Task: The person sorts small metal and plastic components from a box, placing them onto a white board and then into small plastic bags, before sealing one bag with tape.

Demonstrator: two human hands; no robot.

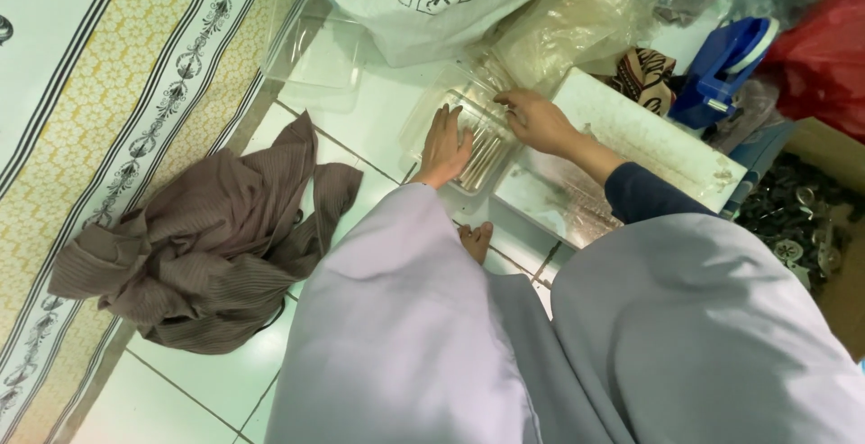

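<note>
Hands work at one clear plastic tray [478, 142] of thin sticks on the tiled floor [207, 381]: left hand [444, 146] lies flat, fingers spread, on it; right hand [538, 119] pinches its far edge.

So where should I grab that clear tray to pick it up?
By the two long rims of the clear tray, one hand on each side, from above. It lies flat and shallow with thin sticks loose inside, so lifting it level probably keeps them in.

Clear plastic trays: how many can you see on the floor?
2: one clear tray under both hands, holding thin sticks; another, empty tray farther left by the white sack. More may hide under the bags.
</note>
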